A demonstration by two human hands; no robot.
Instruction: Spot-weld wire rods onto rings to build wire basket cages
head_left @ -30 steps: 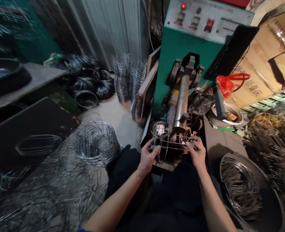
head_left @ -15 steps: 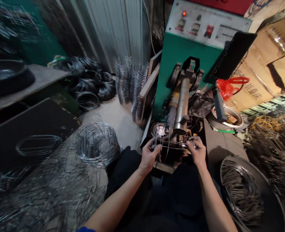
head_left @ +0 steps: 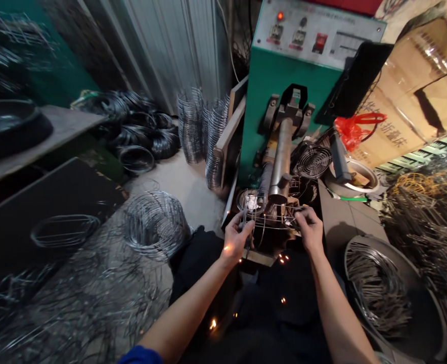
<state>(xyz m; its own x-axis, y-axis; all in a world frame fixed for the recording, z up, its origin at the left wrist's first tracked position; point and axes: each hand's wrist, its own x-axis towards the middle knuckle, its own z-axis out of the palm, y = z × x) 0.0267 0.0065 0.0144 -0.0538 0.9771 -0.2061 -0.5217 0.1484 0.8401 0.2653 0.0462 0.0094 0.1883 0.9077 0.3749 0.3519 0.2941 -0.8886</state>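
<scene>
Pinched between thumb and fingers, a wire frame (head_left: pixel 263 228) with a ring and crossing wires is in my left hand (head_left: pixel 237 236). My right hand (head_left: pixel 308 227) is closed at the frame's right side; fine wires show by its fingertips, and I cannot tell which of them it grips. Just above the frame are the electrodes of a green spot welder (head_left: pixel 284 68), below its thick metal arm (head_left: pixel 283 159). Bright sparks (head_left: pixel 283 258) scatter over my lap and left wrist. The exact weld point is hidden among the dark parts.
A stack of wire rings (head_left: pixel 154 225) stands on the floor at left, with more tall stacks (head_left: pixel 190 126) behind. A basin of short wires (head_left: pixel 377 293) lies at right, near heaped wire (head_left: pixel 432 227). A cardboard box (head_left: pixel 405 96) stands behind a white bucket (head_left: pixel 354 179).
Sparks have appeared below the welder and over my lap and left wrist. Both hands keep their hold at the frame. The view has shifted slightly.
</scene>
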